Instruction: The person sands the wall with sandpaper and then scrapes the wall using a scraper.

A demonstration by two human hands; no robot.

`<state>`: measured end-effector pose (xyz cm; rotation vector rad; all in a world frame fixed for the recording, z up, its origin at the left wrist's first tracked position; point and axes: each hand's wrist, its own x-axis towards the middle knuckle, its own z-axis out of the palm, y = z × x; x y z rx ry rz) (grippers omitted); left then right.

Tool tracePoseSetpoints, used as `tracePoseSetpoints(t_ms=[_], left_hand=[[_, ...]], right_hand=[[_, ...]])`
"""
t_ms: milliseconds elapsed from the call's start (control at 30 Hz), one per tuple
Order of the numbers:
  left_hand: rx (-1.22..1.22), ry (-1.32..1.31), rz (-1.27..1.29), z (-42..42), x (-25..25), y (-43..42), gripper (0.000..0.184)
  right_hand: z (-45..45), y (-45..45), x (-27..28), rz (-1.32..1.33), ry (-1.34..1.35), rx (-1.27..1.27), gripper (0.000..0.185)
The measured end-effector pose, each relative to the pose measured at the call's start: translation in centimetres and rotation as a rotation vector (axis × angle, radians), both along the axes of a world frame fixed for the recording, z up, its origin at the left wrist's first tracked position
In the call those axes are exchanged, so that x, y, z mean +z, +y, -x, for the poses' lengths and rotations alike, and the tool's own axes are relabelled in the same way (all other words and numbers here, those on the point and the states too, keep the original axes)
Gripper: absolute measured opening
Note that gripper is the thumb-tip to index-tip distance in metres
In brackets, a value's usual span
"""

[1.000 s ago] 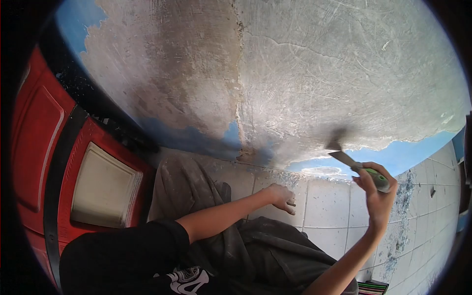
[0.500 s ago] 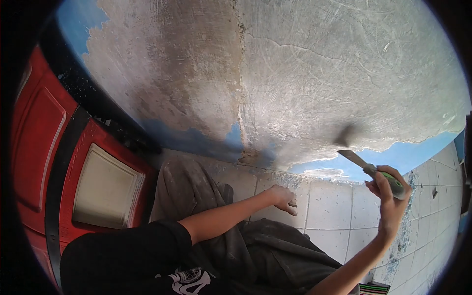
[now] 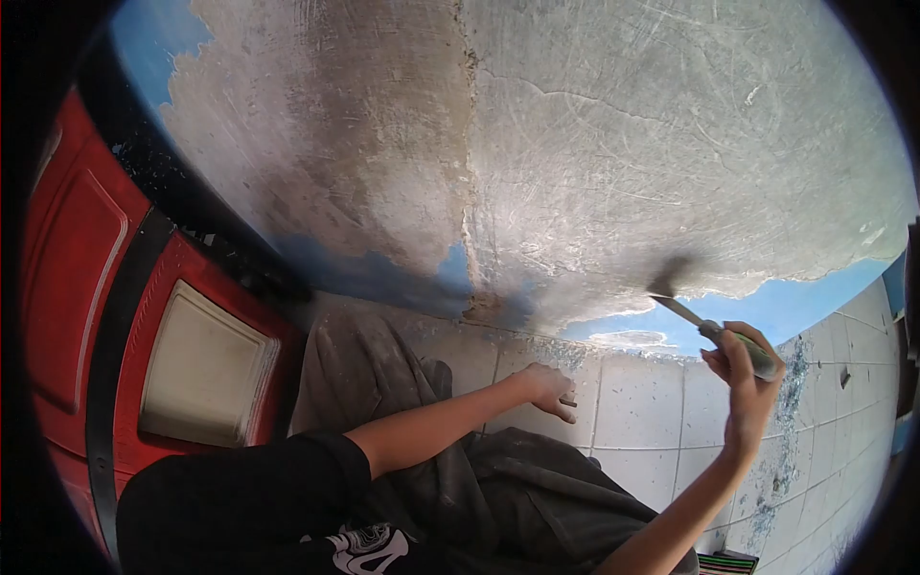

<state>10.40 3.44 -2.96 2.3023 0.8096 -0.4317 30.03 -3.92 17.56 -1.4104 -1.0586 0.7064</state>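
My right hand (image 3: 746,376) grips the green and dark handle of a scraper (image 3: 711,332). Its thin metal blade points up and left, with the tip against or very close to the wall (image 3: 575,172), at the ragged border between bare grey plaster and remaining blue paint (image 3: 743,311). The blade's shadow falls just above its tip. My left hand (image 3: 549,388) is held low over the floor tiles, fingers curled, with a short thin stick-like thing (image 3: 567,402) between them. I cannot make out its exact kind.
Paint flakes (image 3: 791,402) lie along the white tiled floor (image 3: 637,412) by the wall's foot. A red panelled piece with a pale inset (image 3: 206,369) stands at left. A long crack runs down the plaster. A dark green-striped object (image 3: 726,563) sits at the bottom.
My right hand has moved slightly left with the scraper, and the blade tip has come closer to its shadow on the wall. My left hand has hardly moved.
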Motion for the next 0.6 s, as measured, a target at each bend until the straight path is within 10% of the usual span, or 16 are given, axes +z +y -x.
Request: tracePoseSetpoints(t_ms=[600], left_hand=[[-0.002,-0.006,0.004,-0.1,-0.3,-0.2,0.068]], right_hand=[[-0.1,0.4,-0.4,-0.020,0.035,-0.142,0.021]])
